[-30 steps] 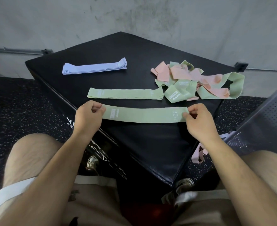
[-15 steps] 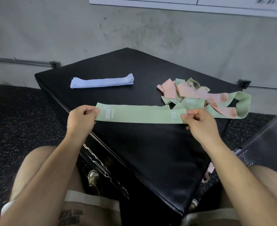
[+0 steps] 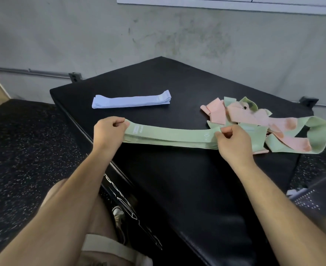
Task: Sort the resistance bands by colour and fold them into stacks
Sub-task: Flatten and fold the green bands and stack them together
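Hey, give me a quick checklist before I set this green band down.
1. Left hand grips one end of the green band: ok.
2. Right hand pinches the other end: ok.
3. Band flat, no twist between hands: ok.
4. Ends flush with the green layers beneath: cannot tell, hands cover them.
5. Blue stack apart from the green: ok.
6. Mixed pile sorted: not ok, pink and green tangled together.

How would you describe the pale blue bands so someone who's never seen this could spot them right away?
Find the big black padded box by the grey wall. Toward its far left lies the pale blue stack, flat and untouched. It is the only blue thing there, neatly folded, unlike the tangled pink and green pile on the right.
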